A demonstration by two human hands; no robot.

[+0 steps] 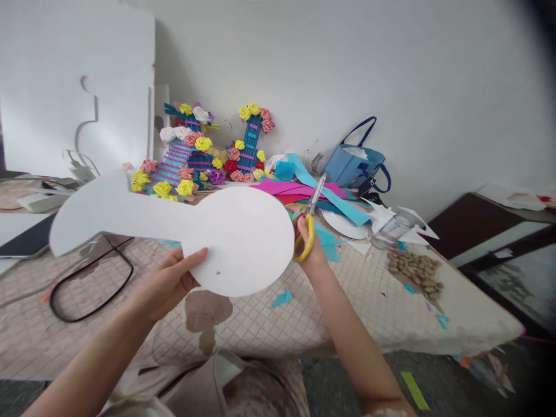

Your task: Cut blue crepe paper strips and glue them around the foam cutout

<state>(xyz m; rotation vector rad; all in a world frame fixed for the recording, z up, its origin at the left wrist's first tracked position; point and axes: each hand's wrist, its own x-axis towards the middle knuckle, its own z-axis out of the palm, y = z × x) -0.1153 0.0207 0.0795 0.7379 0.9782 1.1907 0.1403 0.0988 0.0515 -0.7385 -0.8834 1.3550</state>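
A white cardboard cutout [243,237], with a round end and a long arm that widens to the left, is held up over the table. My left hand [176,278] pinches its lower edge, thumb on the front face and the other fingers behind. In my right hand [310,243] is a pair of scissors [309,223] with yellow handles, the blades pointing up and away. The right-hand fingers are partly hidden behind the handles, close to the cutout's round right edge. A small dark spot shows on the cutout's lower part.
Paper-flower decorations [249,142] stand against the wall. Coloured paper strips [330,194], a clear cup [393,230], peanuts [417,271] and a blue bag [354,165] lie to the right. A black cable [91,313] loops at left beside a dark flat device [26,237].
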